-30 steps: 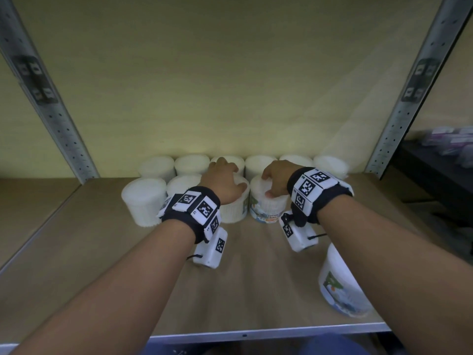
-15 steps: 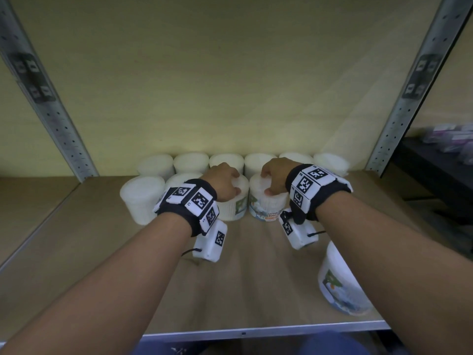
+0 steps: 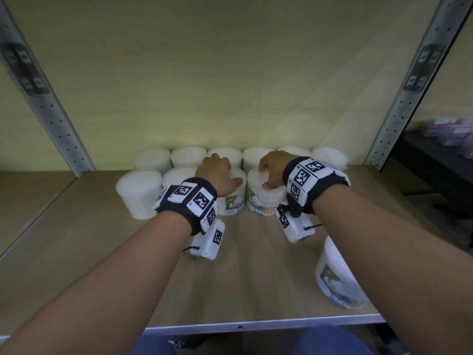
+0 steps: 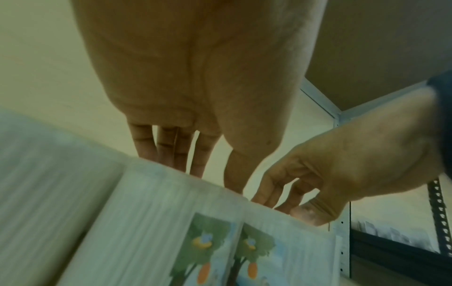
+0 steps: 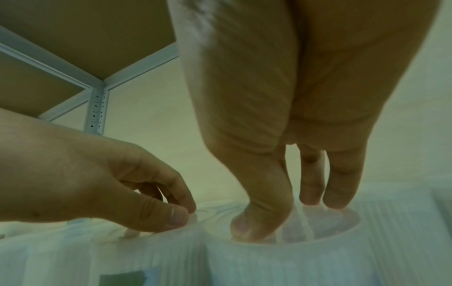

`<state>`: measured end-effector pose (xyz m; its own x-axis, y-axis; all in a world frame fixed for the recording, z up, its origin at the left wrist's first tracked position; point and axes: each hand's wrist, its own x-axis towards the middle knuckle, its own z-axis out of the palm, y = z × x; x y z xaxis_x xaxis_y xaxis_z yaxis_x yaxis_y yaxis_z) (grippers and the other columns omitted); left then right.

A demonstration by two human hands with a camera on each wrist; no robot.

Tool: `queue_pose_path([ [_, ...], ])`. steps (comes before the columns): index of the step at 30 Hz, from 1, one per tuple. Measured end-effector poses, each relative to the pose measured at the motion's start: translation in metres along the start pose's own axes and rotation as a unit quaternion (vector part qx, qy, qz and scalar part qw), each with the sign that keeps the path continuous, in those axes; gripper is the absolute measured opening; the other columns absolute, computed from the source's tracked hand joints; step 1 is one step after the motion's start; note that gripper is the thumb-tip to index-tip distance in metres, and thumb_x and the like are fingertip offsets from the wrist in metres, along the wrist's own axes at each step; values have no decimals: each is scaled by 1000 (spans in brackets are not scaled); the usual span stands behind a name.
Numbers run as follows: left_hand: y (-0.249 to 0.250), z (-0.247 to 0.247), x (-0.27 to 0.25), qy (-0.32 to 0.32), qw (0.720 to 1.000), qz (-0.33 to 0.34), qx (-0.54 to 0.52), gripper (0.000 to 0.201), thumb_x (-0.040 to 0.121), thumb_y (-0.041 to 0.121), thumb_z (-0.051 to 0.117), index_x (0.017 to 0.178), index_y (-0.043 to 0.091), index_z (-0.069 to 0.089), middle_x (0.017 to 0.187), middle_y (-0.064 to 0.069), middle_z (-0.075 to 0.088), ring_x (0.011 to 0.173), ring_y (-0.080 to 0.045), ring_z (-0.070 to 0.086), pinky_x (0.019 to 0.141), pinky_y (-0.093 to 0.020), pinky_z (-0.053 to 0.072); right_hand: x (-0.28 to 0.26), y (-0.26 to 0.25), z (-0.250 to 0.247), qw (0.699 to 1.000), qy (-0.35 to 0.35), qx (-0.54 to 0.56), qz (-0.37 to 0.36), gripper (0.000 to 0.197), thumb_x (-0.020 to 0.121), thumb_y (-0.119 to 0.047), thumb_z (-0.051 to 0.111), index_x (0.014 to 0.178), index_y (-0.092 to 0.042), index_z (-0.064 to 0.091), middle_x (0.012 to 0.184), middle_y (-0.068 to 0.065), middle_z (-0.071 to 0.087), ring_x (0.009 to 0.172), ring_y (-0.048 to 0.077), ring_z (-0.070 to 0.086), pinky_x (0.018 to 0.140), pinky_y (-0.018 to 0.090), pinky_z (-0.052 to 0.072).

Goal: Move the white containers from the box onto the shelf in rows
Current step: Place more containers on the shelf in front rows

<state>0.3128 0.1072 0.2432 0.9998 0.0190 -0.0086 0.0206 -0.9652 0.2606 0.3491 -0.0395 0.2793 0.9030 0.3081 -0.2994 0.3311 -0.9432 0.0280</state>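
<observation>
Wooden shelf (image 3: pixel 107 252) boards run between grey perforated uprights, with a pale wall behind. White containers (image 3: pixel 188 156) stand in a back row against it, more in a second row in front. Another container (image 3: pixel 337 280) sits apart near the shelf's front edge. Left hand (image 3: pixel 217 175) grips the top of one front-row container (image 3: pixel 234 201); right hand (image 3: pixel 272 169) grips the neighbouring container (image 3: pixel 265 198), fingers curled onto its lid.

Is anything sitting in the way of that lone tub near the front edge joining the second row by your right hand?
Nothing visible does. The lone tub stands at the front right, and bare shelf lies between it and the open spot right of the tub under the right hand.
</observation>
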Motion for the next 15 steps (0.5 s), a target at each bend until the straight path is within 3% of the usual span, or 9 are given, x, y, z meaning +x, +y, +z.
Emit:
queue_pose_path([
  [9,-2,-5,2,-28,999,22,-3,53,90,38,58,136,14,46,141,-9,41,130,-28,41,107,-42,38,0,-1,2,1000,6,-22,3,57,92,-35,59,138,-3,48,142,13,50,129,26,50,106,30,41],
  [15,-3,-13,-3,-74,995,59,-39,49,92,8,51,139,18,44,146,-5,40,132,-23,43,105,-30,37,0,-1,2,1000,5,-7,7,58,90,-33,63,138,-3,48,142,13,50,130,25,50,105,29,41],
])
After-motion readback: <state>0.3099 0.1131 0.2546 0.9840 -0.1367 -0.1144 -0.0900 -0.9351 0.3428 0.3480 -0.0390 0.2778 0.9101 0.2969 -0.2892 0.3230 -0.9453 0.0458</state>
